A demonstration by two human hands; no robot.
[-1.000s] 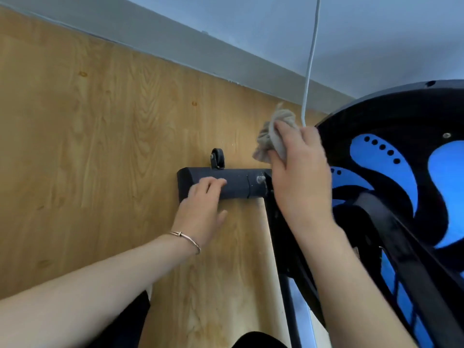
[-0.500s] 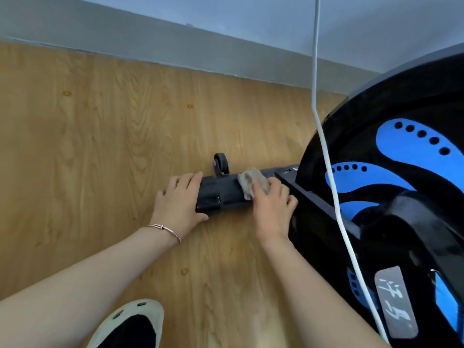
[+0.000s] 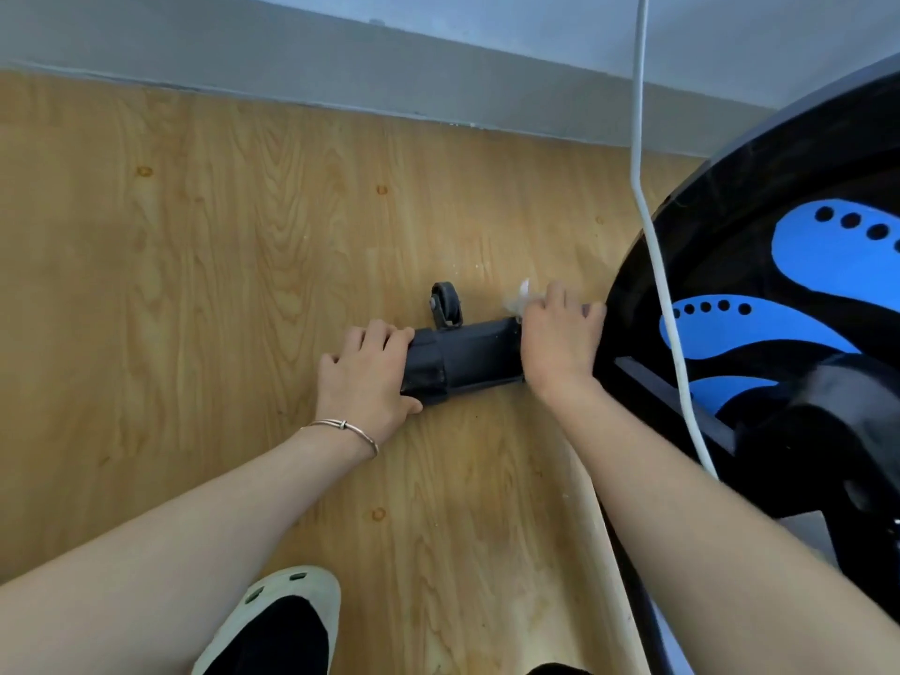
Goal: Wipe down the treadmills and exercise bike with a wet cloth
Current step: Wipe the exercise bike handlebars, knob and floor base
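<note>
The exercise bike's black flywheel housing (image 3: 759, 265) with blue markings fills the right side. Its black floor stabiliser bar (image 3: 467, 358) sticks out to the left, with a small transport wheel (image 3: 445, 309) behind it. My left hand (image 3: 365, 377) grips the bar's end cap. My right hand (image 3: 560, 343) presses down on the bar where it meets the housing, holding a pale cloth (image 3: 521, 297). Only a blurred corner of the cloth shows above my fingers.
Light wooden floor (image 3: 219, 285) runs to a grey skirting board (image 3: 341, 65) at the back. A white cable (image 3: 647, 236) hangs down in front of the bike. My black shoe with a pale sole (image 3: 277, 626) stands at the bottom.
My right hand with the cloth came down from the housing onto the bar, then slid right along it to the housing. My left hand shifted to the bar's end.
</note>
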